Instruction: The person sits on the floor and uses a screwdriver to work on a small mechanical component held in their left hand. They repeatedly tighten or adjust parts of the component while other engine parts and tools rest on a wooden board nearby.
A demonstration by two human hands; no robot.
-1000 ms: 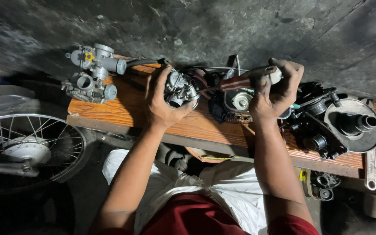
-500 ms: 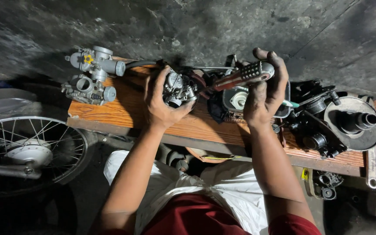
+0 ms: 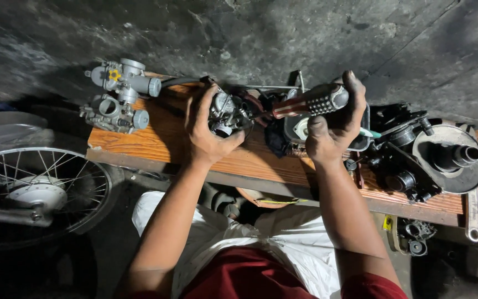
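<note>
My left hand (image 3: 206,130) grips a small metal carburetor (image 3: 225,112) above a wooden bench (image 3: 156,141). My right hand (image 3: 333,124) holds a screwdriver (image 3: 305,103) by its striped, dotted handle, and the shaft points left at the carburetor. Both hands are grimy and sit close together over the middle of the bench. The screwdriver tip is hidden against the carburetor.
Two more silver carburetors (image 3: 120,94) lie at the bench's left end. Dark engine parts and a round clutch piece (image 3: 452,158) crowd the right end, with a wrench (image 3: 473,216) near the edge. A spoked wheel (image 3: 37,191) stands at lower left.
My right hand has lifted and turned the screwdriver, bringing its handle up and its shaft toward the carburetor. My left hand has stayed on the carburetor.
</note>
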